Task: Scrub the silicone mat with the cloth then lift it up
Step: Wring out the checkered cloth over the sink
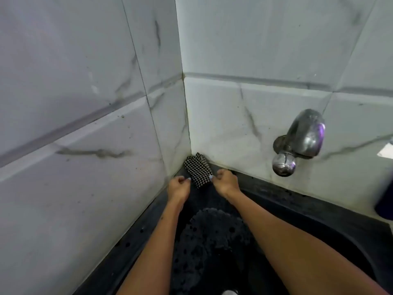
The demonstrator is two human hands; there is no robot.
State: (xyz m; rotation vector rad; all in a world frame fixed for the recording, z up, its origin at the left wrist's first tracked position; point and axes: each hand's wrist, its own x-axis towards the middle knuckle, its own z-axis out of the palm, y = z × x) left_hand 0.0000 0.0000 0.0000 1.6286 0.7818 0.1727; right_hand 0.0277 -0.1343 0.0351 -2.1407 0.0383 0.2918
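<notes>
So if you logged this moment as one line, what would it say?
phase: reaching for cloth in corner | left hand: beside cloth | right hand: at cloth edge | silicone mat: in sink, not lifted

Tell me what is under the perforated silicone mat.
The dark silicone mat lies in a black sink, between the forearms. Black basin surface shows around its edges; what lies directly beneath the mat is covered, and the dim light hides any detail.

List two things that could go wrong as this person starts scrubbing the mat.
1. The checkered cloth sits wedged in the tiled corner; both hands flank it without clearly gripping it, so it may snag or slip.
2. The dark silicone mat blends into the black sink, so patches may be missed.
</notes>
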